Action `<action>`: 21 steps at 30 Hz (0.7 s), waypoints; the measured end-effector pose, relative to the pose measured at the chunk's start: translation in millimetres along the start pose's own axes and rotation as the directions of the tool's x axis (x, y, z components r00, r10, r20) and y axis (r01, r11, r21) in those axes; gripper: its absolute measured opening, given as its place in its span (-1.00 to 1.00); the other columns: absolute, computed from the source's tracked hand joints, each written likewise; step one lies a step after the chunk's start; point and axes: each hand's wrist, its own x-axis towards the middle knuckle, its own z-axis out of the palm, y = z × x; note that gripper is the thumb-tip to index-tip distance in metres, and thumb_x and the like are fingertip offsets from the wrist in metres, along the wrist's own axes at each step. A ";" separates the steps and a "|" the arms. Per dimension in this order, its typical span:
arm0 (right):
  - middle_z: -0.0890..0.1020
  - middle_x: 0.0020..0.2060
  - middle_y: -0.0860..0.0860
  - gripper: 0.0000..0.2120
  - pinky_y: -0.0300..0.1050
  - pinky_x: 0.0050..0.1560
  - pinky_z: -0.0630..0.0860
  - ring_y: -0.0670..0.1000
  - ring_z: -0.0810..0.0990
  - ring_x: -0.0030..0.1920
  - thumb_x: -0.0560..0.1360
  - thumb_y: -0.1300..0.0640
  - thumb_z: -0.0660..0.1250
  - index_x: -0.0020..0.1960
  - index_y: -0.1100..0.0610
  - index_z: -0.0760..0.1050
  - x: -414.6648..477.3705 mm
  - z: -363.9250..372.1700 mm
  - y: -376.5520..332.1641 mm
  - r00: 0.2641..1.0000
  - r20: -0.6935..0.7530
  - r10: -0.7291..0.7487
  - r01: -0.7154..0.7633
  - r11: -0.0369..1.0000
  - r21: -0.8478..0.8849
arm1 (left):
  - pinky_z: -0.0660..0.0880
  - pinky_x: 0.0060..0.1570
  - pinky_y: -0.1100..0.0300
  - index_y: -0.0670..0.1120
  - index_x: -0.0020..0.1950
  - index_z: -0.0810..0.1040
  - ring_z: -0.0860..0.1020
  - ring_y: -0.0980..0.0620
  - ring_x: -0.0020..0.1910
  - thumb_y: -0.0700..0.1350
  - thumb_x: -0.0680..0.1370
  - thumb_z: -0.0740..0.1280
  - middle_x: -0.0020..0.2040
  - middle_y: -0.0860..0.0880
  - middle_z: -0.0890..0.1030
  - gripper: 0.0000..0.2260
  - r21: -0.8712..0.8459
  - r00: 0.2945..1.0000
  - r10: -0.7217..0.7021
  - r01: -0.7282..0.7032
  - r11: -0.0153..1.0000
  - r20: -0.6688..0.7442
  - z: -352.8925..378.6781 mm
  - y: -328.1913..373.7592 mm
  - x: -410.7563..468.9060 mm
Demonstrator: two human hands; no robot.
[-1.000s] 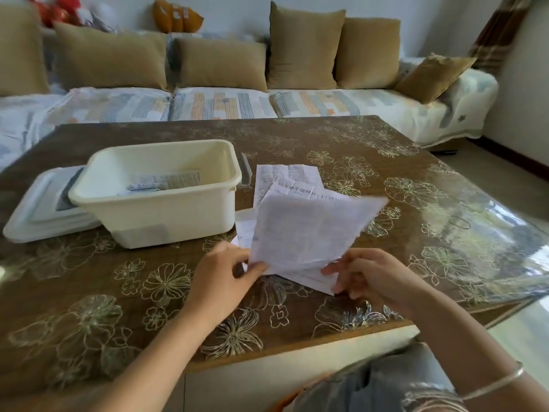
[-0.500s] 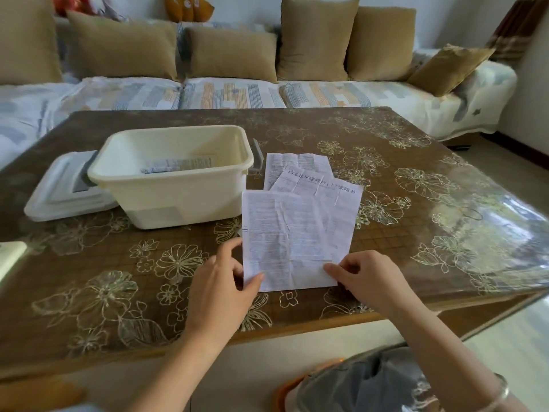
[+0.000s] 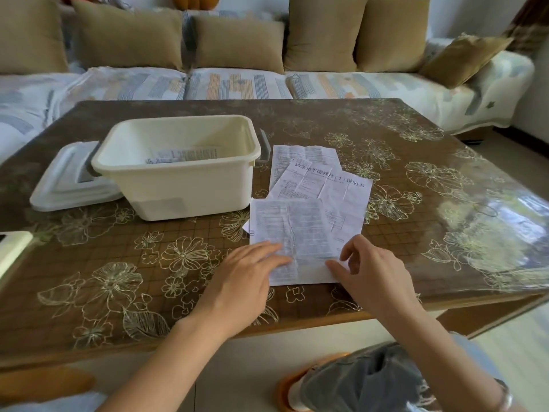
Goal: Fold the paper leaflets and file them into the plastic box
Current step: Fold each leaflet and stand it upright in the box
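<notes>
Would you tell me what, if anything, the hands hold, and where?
Nothing gripped: left hand presses the top leaflet flat, near-left; right hand touches its near-right corner by thumb.

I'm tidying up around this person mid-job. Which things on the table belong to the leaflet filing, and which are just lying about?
In the job: nearest leaflet, loose leaflets behind it, plastic box, filed leaflet inside it.
Lying about: box lid, white object at far left, sofa cushions.
</notes>
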 end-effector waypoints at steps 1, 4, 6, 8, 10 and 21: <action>0.52 -0.26 -0.19 -0.74 -0.26 -0.36 0.35 -0.16 0.47 -0.26 0.42 -0.23 0.36 -0.13 -0.08 0.40 -2.6 0.8 0.5 0.990 -0.075 -0.123 0.124 0.992 0.009 | 0.18 0.48 0.12 0.13 0.37 0.49 0.31 0.16 0.46 -0.18 0.60 0.22 0.44 0.13 0.41 -0.62 -0.018 1.000 0.016 -0.016 1.000 0.014 -0.9 -3.3 -0.1; 0.53 -0.02 -0.20 -0.69 -0.21 -0.12 0.47 -0.13 0.48 -0.01 0.36 -0.26 0.39 -0.04 -0.09 0.50 -6.9 8.6 4.7 0.882 -0.080 -0.464 0.468 0.884 0.027 | 0.09 0.42 0.26 0.18 0.38 0.47 0.29 0.21 0.46 0.19 0.57 0.10 0.45 0.19 0.37 -0.58 0.002 0.998 0.042 -0.042 0.999 0.054 -5.8 -7.3 2.6; 0.55 0.05 -0.17 -0.69 -0.11 0.00 0.49 -0.06 0.51 0.09 0.39 -0.26 0.37 -0.01 -0.08 0.54 -6.0 14.1 9.0 0.821 -0.025 -0.570 0.570 0.821 0.033 | 0.11 0.37 0.26 0.19 0.36 0.49 0.34 0.21 0.42 0.35 0.47 0.05 0.43 0.18 0.41 -0.45 0.040 0.996 0.061 -0.064 0.997 0.072 -9.9 -7.7 6.1; 0.58 0.02 -0.16 -0.73 -0.13 0.01 0.47 -0.04 0.53 0.08 0.42 -0.21 0.39 -0.03 -0.05 0.56 -2.9 14.1 11.0 0.783 -0.054 -0.619 0.619 0.785 -0.015 | 0.14 0.32 0.26 0.19 0.33 0.53 0.40 0.19 0.37 0.40 0.41 0.07 0.40 0.17 0.46 -0.40 0.049 0.995 0.067 -0.071 0.996 0.072 -13.6 -8.6 9.0; 0.60 -0.05 -0.15 -0.78 -0.14 0.00 0.47 -0.03 0.55 0.03 0.44 -0.14 0.41 -0.06 -0.01 0.58 -1.2 12.0 12.3 0.753 -0.102 -0.650 0.647 0.760 -0.065 | 0.14 0.28 0.29 0.17 0.30 0.55 0.44 0.18 0.33 0.42 0.40 0.15 0.37 0.17 0.49 -0.41 0.045 0.996 0.068 -0.071 0.996 0.066 -15.4 -9.9 10.7; 0.65 -0.23 -0.11 -0.93 -0.09 -0.17 0.56 -0.09 0.62 -0.18 0.48 0.16 0.34 -0.13 0.09 0.61 -5.8 8.9 -2.7 0.766 -0.322 -0.557 0.606 0.793 0.070 | 0.48 0.18 0.09 0.08 0.12 0.66 0.59 0.14 0.08 0.06 0.45 0.46 0.13 0.19 0.64 -0.74 -0.028 0.995 0.061 -0.063 0.998 -0.081 -15.7 -19.4 6.7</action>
